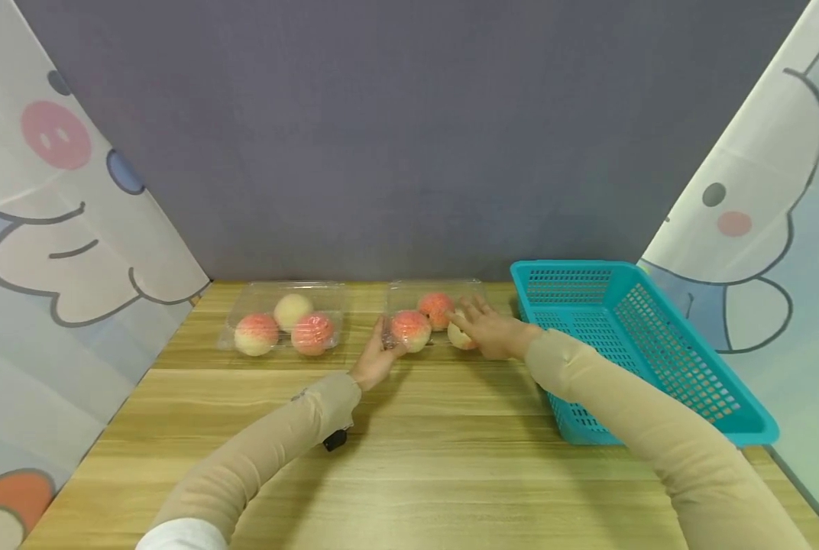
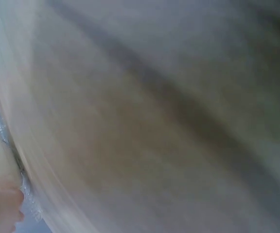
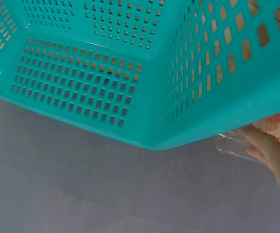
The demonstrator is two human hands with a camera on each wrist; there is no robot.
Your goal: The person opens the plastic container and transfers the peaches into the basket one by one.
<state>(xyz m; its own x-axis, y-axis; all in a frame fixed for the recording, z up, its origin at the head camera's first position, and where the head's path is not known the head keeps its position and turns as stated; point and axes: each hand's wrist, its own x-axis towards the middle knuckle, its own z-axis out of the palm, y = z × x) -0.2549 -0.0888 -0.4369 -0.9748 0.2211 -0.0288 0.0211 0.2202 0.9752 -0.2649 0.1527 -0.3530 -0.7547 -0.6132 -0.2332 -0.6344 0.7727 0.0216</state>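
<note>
My left hand (image 1: pixel 375 360) is at the left front corner of a clear plastic box (image 1: pixel 404 294), its fingers extended along the side. At the box's right end, my right hand (image 1: pixel 493 330) has its fingers spread and touching the plastic. Inside this box are a pink-and-cream peach (image 1: pixel 411 330), a redder peach (image 1: pixel 436 309) and a pale peach (image 1: pixel 461 333), which the right fingers partly cover. In the right wrist view, right-hand fingers (image 3: pixel 266 145) touch a clear corner. The left wrist view is mostly blurred, with part of a hand (image 2: pixel 1 211) at its left edge.
A second clear box (image 1: pixel 261 294) with three peaches, one a pale peach (image 1: pixel 292 312), stands to the left. The turquoise basket (image 1: pixel 698 344) stands at the right, under my right forearm. Behind the wooden table (image 1: pixel 409 458) rises a grey wall (image 1: pixel 409 153).
</note>
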